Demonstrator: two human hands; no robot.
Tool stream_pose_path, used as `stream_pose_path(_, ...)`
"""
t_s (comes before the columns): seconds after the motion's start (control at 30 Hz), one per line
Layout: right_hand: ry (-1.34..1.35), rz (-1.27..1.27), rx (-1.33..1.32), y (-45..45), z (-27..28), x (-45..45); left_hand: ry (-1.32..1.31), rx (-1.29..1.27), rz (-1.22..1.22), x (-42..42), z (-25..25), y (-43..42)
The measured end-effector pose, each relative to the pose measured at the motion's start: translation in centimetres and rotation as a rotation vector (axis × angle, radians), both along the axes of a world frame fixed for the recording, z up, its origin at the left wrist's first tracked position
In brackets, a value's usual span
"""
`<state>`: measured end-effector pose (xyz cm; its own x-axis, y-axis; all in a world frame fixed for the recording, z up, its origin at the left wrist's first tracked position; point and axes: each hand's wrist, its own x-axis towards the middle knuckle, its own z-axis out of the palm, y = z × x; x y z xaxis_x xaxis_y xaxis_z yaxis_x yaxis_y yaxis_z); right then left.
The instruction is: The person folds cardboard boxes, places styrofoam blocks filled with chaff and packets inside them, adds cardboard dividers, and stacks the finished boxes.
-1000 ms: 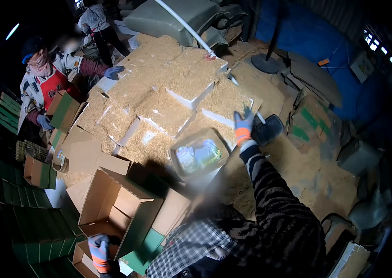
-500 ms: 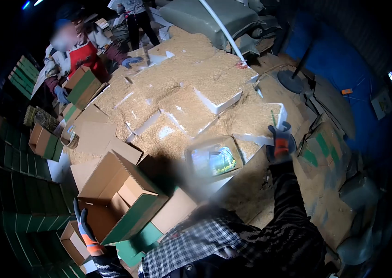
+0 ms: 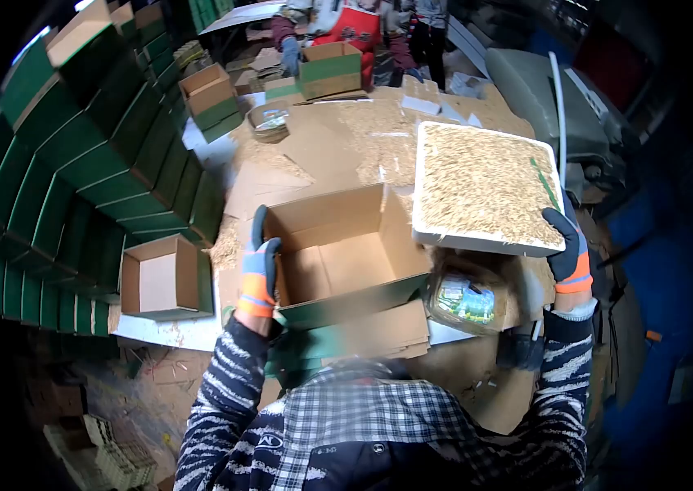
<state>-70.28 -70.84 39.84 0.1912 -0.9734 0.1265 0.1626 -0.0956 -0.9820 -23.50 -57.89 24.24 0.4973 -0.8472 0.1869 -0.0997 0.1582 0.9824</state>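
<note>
My left hand (image 3: 260,266), in a grey and orange glove, grips the left side of an open cardboard box (image 3: 338,245), brown inside and green outside. My right hand (image 3: 569,250) holds the right edge of a white tray (image 3: 486,188) filled with straw-coloured grain-like material, a green strip lying on it. The tray is raised to the right of the box, slightly tilted. Below it sits a basin (image 3: 469,299) with a printed picture packet inside. Folded green and brown cardboard (image 3: 387,331) lies under the box's front side.
Green boxes (image 3: 76,180) are stacked high at the left. A smaller open box (image 3: 168,278) stands on the white table's left corner. Across the table a co-worker in a red apron (image 3: 351,29) has a gloved hand by a green box (image 3: 330,72). A white pole (image 3: 559,114) stands at the right.
The view has swung left. My right hand, earlier open over the trays and then at a tray's corner, now holds the tray up. The open box now sits in the middle of the view.
</note>
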Motion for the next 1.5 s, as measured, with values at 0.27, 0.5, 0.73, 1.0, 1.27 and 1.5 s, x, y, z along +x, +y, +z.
stream_pose_path(0.27, 0.313, 0.427, 0.077, 0.8, 0.6, 17.3, 0.314, -0.217, -0.109, -1.3, -1.1, 0.7)
stream_pose_path(0.5, 0.700, 0.599, -0.041, -0.3, -8.2, 19.8, 0.189, -0.086, 0.030, 11.4, -10.6, -2.6)
stream_pose_path(0.73, 1.607, 0.547, -0.203, -0.7, -10.3, 20.5, -0.738, 0.791, 0.032, 23.6, -24.0, -9.9)
stream_pose_path(1.0, 1.039, 0.369, -0.495, 0.4, -6.9, 20.3, -0.569, 0.492, -0.101, 25.1, -20.6, -8.2)
stream_pose_path(1.27, 1.128, -0.138, 0.066, -3.0, -26.0, -1.3, -0.184, 0.090, 0.133, 25.0, -7.7, -0.3)
stream_pose_path(1.5, 1.580, -0.051, 0.169, -2.7, -37.6, -1.3, -0.215, -0.060, 0.325, 17.2, 1.0, 4.9)
